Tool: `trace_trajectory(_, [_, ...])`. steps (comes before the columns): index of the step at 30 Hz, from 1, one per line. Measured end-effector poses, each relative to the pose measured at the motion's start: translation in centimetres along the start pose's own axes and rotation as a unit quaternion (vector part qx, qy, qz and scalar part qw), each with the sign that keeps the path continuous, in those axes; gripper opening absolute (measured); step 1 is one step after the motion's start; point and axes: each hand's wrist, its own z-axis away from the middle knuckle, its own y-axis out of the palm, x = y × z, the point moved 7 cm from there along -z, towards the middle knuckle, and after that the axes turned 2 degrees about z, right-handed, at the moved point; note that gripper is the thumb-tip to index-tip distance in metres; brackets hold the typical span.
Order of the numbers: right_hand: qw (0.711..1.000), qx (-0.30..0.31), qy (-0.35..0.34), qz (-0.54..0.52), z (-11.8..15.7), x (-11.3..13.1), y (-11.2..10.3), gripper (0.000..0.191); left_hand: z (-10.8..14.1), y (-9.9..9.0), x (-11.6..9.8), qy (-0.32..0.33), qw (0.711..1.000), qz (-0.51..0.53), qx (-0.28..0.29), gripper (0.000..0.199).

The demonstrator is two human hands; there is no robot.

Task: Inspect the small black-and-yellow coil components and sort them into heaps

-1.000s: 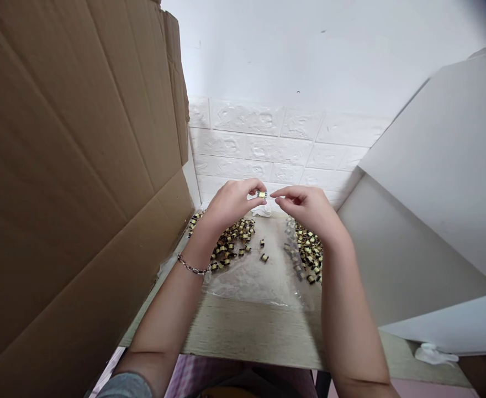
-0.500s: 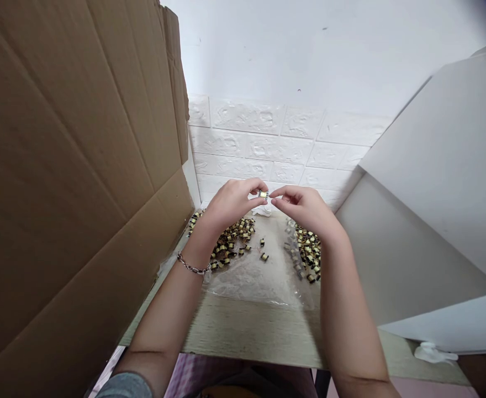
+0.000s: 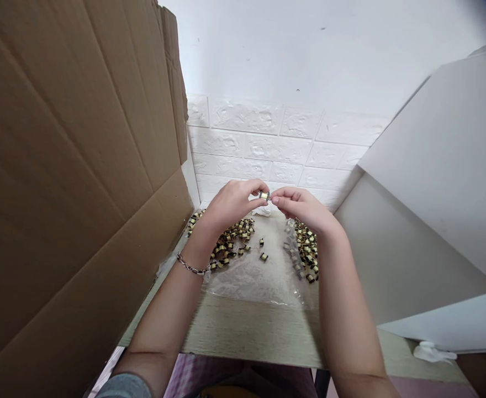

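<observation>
Yellow-taped small transformer [image 3: 263, 195] sits pinched between the fingertips of the left hand [image 3: 232, 202] and right hand [image 3: 301, 209].

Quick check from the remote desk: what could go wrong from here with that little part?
The small yellow-banded component is pinched between the left hand and right hand. If it slips, it could drop into the left pile of components or right pile of components and be hard to pick out. The chain bracelet on the left wrist sits close to the left pile and might snag or scatter pieces.
</observation>
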Motion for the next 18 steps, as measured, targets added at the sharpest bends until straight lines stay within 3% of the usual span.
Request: trace_trajectory(18, [0.994,-0.014,0.010,-0.106,-0.8,-1.1,-0.1,0.024,-0.1,-0.1,0.2,0.007,1.000,-0.009,-0.009,0.013])
